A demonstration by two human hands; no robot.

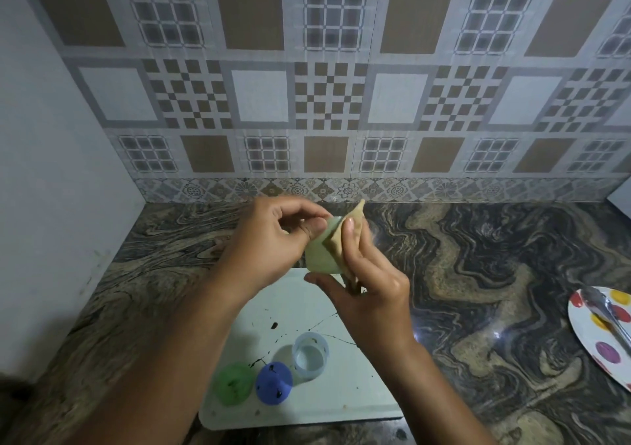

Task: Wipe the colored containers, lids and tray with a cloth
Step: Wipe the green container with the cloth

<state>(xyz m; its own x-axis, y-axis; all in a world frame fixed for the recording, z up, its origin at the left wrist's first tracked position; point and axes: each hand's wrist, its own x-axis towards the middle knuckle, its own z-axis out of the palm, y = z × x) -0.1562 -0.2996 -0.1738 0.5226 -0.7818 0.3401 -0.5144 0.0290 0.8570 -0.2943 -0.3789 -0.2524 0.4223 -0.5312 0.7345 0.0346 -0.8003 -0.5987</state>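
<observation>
Container point(319, 257), pale green and translucent, pinched by left fingers point(312, 228); right fingers point(350, 236) pinch tan cloth point(355, 215).

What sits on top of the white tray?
A green lid, a blue lid, a clear container and dark splashes rest on the white tray. The left forearm and right forearm cover part of its surface.

Glossy veined stone desk point(478, 274); matt white plastic tray point(307, 407) at 6 o'clock; soft tan cloth point(336, 245); translucent pale-green plastic container point(316, 260); shiny metal tongs point(606, 313) at 3 o'clock.
</observation>
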